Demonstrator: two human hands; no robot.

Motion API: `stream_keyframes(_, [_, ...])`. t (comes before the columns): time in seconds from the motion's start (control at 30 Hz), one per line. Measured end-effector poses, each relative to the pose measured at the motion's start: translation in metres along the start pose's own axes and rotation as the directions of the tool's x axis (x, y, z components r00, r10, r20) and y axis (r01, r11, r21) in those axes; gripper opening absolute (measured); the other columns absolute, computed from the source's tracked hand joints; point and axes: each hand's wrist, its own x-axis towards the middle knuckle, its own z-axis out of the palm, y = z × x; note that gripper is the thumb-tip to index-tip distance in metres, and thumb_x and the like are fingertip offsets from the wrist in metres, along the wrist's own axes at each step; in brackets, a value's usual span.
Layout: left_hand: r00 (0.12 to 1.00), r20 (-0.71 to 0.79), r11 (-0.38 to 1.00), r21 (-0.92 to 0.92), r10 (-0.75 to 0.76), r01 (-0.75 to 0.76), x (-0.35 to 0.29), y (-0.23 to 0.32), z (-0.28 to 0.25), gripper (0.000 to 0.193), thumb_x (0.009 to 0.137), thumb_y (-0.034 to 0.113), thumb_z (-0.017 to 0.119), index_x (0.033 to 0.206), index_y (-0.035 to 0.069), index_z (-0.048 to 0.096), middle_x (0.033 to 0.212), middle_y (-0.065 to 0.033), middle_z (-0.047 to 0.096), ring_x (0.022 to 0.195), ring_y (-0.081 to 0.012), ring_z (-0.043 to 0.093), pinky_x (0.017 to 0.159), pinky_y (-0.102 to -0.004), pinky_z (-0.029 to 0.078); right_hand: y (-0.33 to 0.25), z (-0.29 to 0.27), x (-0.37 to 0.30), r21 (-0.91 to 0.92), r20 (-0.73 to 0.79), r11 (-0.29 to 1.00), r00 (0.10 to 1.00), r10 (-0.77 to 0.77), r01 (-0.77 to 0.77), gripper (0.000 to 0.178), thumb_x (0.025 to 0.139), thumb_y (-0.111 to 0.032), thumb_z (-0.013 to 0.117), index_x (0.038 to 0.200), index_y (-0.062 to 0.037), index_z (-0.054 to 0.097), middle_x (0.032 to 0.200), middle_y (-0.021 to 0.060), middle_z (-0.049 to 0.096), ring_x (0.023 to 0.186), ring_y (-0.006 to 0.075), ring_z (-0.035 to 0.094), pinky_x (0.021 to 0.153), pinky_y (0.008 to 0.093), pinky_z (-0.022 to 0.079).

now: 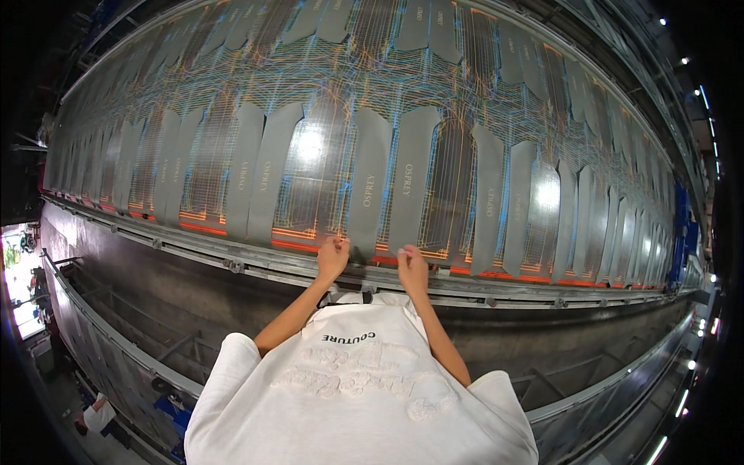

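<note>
Long grey panels with pale lettering lie in rows on the table in front of me. My left hand [333,260] is closed, its fingertips pinched at the lower left corner of one grey panel [367,170]. To the right of it, my right hand [413,269] is also closed, with curled fingers at the near end of the neighbouring grey panel [411,155]. Both panels lie flat, with a narrow gap between them. Exactly how much of the panel edges sits between my fingers is too small to make out.
The long table [310,198] carries dense orange and blue lines, with a metal rail [232,266] along its near edge. Other grey panels [277,167] lie on both sides. Behind me runs another railing [116,333]. A person [98,415] is at the lower left.
</note>
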Motion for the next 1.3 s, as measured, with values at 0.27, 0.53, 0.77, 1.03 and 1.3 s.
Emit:
stream_keyframes(0.27, [0.627,0.634,0.563,-0.343,-0.453,0.752,0.016,0.039,0.002,0.041,0.084,0.045,0.060,0.083,0.004,0.058,0.068,-0.0042,0.054,0.052,-0.0141,0.050,0.043,-0.0281,0.038,-0.026,0.043,0.022,0.420,0.616,0.544,0.668,0.417,-0.726,0.048,0.084,-0.047,0.058,0.098,-0.0007,0.058,0.078,0.0071,0.062,0.059,0.0129,0.056,0.047,0.0242,0.040])
stream_keyframes(0.53, [0.773,0.501,0.662,-0.431,-0.389,0.613,0.016,0.056,-0.003,0.031,0.086,0.036,0.057,0.075,0.008,0.055,0.063,0.0010,0.049,0.049,-0.0099,0.041,0.044,-0.0278,0.033,-0.037,0.051,0.035,0.464,0.596,0.623,0.742,0.306,-0.630,0.034,0.087,-0.038,0.055,0.079,-0.0048,0.057,0.063,0.0026,0.051,0.049,0.0102,0.044,0.043,0.0255,0.032])
stream_keyframes(0.77, [0.950,0.311,0.841,-0.520,0.022,0.151,0.000,0.181,-0.083,0.032,0.091,0.029,0.053,0.067,0.008,0.048,0.058,0.0054,0.037,0.053,-0.0055,0.031,0.047,-0.0262,0.026,-0.161,-0.026,0.021,0.536,0.077,0.842,0.997,0.018,-0.057,0.036,0.091,-0.028,0.051,0.065,-0.0046,0.045,0.055,-0.0016,0.037,0.050,0.0078,0.036,0.046,0.0283,0.031])
stream_keyframes(1.03, [0.958,0.200,0.946,-0.291,0.205,-0.141,0.015,0.147,-0.071,0.044,0.093,0.032,0.051,0.065,-0.001,0.044,0.053,-0.0034,0.039,0.053,-0.0089,0.034,0.047,-0.0290,0.031,-0.115,0.010,0.036,0.391,0.082,0.920,0.997,0.001,-0.033,0.053,0.094,-0.039,0.043,0.062,0.0029,0.046,0.050,0.0089,0.046,0.049,0.0179,0.044,0.051,0.0360,0.037])
stream_keyframes(1.3, [0.955,0.236,0.978,0.063,0.178,-0.198,0.016,0.017,-0.010,0.052,0.091,0.045,0.044,0.073,-0.003,0.054,0.066,-0.0245,0.057,0.066,-0.0423,0.057,0.060,-0.0471,0.042,0.005,0.069,0.036,0.044,0.524,0.933,0.803,0.283,-0.358,0.057,0.090,-0.054,0.038,0.075,-0.0026,0.058,0.059,0.0072,0.057,0.053,0.0169,0.055,0.056,0.0311,0.044])
